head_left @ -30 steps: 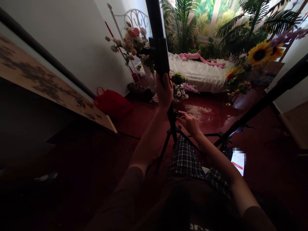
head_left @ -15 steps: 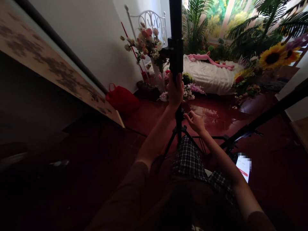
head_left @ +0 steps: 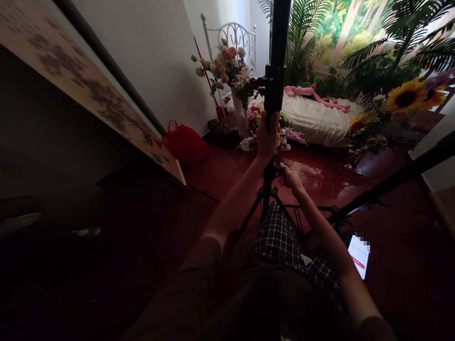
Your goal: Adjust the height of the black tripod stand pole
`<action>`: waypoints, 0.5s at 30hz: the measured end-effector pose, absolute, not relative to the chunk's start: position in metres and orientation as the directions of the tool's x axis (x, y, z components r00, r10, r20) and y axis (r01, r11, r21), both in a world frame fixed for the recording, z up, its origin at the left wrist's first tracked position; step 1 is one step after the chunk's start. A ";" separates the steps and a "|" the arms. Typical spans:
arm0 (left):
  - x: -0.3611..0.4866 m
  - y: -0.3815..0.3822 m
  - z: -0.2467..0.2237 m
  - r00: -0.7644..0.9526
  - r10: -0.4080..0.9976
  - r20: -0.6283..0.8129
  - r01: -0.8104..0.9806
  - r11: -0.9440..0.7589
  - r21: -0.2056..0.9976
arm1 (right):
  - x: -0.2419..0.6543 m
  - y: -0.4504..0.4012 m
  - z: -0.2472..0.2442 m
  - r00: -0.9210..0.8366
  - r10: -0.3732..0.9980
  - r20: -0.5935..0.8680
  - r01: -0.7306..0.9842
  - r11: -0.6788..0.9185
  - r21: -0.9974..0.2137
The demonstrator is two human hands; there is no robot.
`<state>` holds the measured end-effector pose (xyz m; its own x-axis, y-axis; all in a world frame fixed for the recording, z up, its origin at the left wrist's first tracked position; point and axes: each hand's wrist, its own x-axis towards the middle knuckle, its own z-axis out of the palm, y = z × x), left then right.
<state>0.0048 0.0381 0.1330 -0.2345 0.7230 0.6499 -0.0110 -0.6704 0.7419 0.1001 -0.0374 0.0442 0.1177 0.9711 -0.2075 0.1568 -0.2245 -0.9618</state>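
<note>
Within left grip (head_left: 268, 139), beside right grip (head_left: 291, 179), black stand (head_left: 275, 90)

Head view, down over the grip

One camera looks forward and down from the wearer's head; the left hand (head_left: 268, 139) gripping the black stand (head_left: 274, 87) lies near mid-frame, the forearms (head_left: 237, 201) closer below this grip, the white cloth (head_left: 316, 121) farther off beyond it

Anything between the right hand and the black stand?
Nothing visible: the right hand has its fingers close beside the black stand, though contact is unclear. The left hand grips it higher up.
</note>
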 end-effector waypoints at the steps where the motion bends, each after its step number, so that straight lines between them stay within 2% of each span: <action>1: 0.006 0.037 0.134 -0.240 0.721 0.650 -0.010 -0.671 0.741 | 0.099 -0.037 0.045 0.118 0.968 -0.221 0.143 -0.237 -0.961; 4: 0.007 0.035 0.135 -0.263 0.705 0.659 0.013 -0.680 0.733 | 0.102 -0.040 0.045 0.073 0.973 -0.220 0.124 -0.228 -0.966; 9: 0.006 0.029 0.111 -0.315 0.652 0.690 0.159 -0.681 0.715 | 0.135 -0.071 0.044 -0.125 0.975 -0.182 0.027 -0.180 -0.983; 12: 0.005 0.020 0.079 -0.330 0.645 0.689 0.256 -0.642 0.723 | 0.174 -0.099 0.051 -0.033 0.994 -0.100 0.037 -0.099 -0.994; 15: 0.005 0.012 0.050 -0.299 0.693 0.656 0.283 -0.592 0.754 | 0.215 -0.130 0.059 0.182 0.983 -0.012 0.052 -0.022 -0.998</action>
<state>0.0045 0.0121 0.0496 -0.2992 0.6925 0.6564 0.2834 -0.5924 0.7541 0.2155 -0.1298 0.0594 0.1825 0.9831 -0.0120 0.0520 -0.0219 -0.9984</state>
